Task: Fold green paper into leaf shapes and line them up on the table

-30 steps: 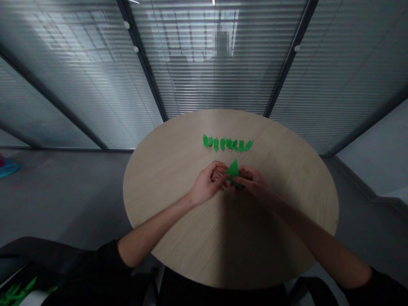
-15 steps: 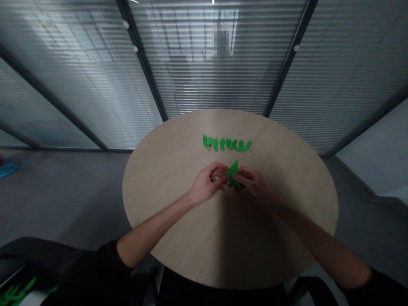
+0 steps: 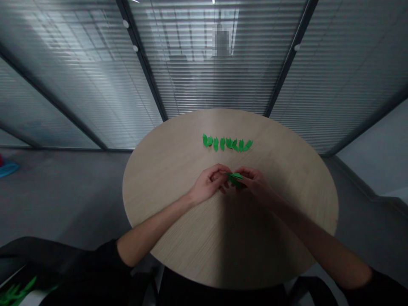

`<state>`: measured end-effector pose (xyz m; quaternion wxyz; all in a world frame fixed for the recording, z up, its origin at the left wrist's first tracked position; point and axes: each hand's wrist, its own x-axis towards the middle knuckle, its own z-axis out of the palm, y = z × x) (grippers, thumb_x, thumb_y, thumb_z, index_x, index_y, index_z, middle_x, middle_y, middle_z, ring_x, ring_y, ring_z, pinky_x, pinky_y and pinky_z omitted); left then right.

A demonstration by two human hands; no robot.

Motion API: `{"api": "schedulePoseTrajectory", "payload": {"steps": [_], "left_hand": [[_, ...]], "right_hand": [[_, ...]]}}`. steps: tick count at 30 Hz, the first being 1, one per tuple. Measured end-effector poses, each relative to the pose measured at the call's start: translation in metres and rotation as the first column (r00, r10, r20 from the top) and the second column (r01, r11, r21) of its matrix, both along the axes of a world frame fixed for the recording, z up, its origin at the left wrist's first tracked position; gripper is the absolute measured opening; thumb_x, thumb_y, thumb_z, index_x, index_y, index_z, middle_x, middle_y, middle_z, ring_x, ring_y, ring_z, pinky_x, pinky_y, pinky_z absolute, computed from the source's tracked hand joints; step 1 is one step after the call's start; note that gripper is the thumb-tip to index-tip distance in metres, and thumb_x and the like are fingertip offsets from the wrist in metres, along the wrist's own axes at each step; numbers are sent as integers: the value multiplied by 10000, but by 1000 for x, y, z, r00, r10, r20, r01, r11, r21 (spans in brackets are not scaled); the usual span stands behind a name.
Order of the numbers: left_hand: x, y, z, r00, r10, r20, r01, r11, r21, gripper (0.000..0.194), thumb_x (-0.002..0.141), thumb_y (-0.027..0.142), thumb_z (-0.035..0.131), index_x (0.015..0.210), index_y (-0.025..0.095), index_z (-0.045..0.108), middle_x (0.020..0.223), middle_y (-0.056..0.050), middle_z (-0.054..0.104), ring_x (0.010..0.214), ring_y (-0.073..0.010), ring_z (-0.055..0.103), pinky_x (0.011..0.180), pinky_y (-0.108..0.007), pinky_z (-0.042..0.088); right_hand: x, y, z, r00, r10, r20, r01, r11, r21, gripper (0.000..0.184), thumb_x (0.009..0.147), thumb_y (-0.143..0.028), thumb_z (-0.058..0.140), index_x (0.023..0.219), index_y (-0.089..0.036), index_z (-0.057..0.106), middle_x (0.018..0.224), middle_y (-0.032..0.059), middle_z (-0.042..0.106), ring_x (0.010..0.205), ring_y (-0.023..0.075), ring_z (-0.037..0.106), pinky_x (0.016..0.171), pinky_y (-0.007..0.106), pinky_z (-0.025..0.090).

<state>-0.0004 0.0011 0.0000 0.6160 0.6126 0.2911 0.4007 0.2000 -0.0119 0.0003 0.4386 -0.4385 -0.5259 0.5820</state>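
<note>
Between my two hands is a piece of folded green paper [image 3: 235, 176], its upper part now turned down so that it looks low and flat. The fingers of my left hand [image 3: 211, 182] pinch its left end. My right hand [image 3: 256, 182] grips the right side, thumb on the near face. Part of the paper is hidden behind the fingers. Beyond my hands, a row of small folded green paper pieces [image 3: 223, 144], leaf-like in shape, lies on the round wooden table [image 3: 178, 165].
Glass panels with blinds [image 3: 219, 89] stand behind the table's far edge. A dark chair [image 3: 41, 250] is at the lower left, with green strips [image 3: 19, 293] beside a white object. On the floor at far left lies a blue object [image 3: 8, 169].
The green paper's pointed tip, upright one second ago, has folded or tilted down toward me. Both hands stay in nearly the same place, still gripping it.
</note>
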Motion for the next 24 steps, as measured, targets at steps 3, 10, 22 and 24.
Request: {"api": "schedulePoseTrajectory", "payload": {"steps": [3, 10, 22, 24], "left_hand": [[1, 0, 2, 1000, 17, 10, -17, 1000, -13, 388, 918, 512, 726, 980, 137, 647, 769, -32, 696, 679, -129, 686, 564, -219, 595], [2, 2, 1, 996, 85, -22, -85, 996, 0, 363, 869, 446, 795, 977, 144, 627, 771, -18, 688, 661, -122, 678, 554, -215, 595], [2, 4, -1, 993, 112, 40, -110, 993, -40, 431, 816, 414, 852, 1055, 128, 634, 750, -13, 723, 635, -125, 699, 565, -219, 591], [2, 3, 0, 993, 115, 13, -115, 992, -45, 401, 824, 418, 841, 1021, 115, 668, 742, -26, 732, 617, -117, 683, 570, -223, 587]], "right_hand": [[0, 1, 0, 1000, -2, -6, 2, 1000, 1, 277, 735, -438, 845, 832, -197, 749, 748, 26, 739, 596, 130, 640, 561, 263, 533], [2, 3, -1, 1000, 9, -7, -9, 1000, -8, 257, 789, -417, 780, 906, -189, 767, 800, 40, 764, 626, 149, 670, 600, 289, 562], [0, 0, 2, 999, 49, -12, -49, 998, 27, 336, 814, -507, 808, 895, -186, 754, 804, 37, 736, 623, 128, 640, 591, 270, 554], [0, 0, 2, 999, 43, -13, -42, 998, 36, 332, 821, -505, 802, 899, -187, 748, 779, 30, 726, 615, 127, 635, 584, 270, 546]]}}
